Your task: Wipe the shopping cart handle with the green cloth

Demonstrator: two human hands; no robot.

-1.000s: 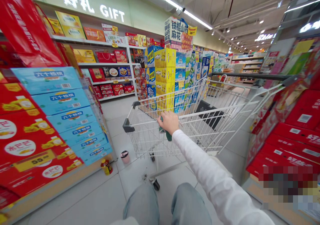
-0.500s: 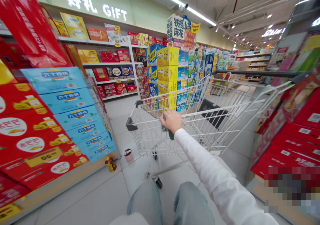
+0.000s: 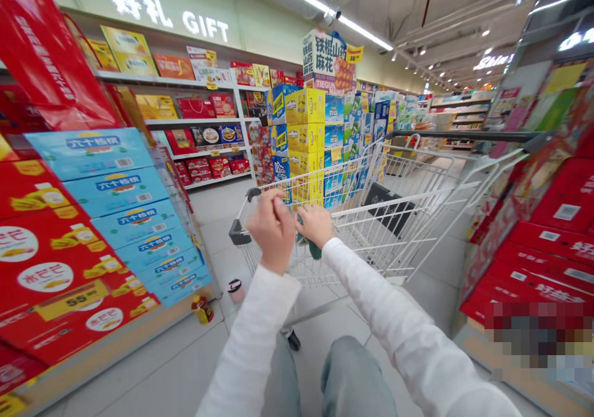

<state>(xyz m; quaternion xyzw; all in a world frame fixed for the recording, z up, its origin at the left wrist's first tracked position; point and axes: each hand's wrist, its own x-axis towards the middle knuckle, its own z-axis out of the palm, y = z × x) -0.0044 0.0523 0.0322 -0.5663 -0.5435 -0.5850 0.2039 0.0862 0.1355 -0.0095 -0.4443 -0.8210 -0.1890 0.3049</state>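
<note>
A white wire shopping cart stands crosswise in front of my knees. My right hand is at the side of its basket, fingers wrapped around a dark green, round-ended object; its exact kind does not show. Just left of it, my left hand is raised with curled fingers, slightly blurred. Whether anything is inside that hand cannot be made out. A black panel lies within the cart, and its dark handle bar is at the right.
On the floor left of the cart stand a pink cup and a small red-and-yellow bottle. Stacked light-blue cartons and red boxes flank me on the left. Red cartons rise on the right. Yellow cartons stand behind the cart.
My left hand has come up into view beside the right one, its fingers curled. The right hand still grips the green object at the cart's side. The view has shifted slightly.
</note>
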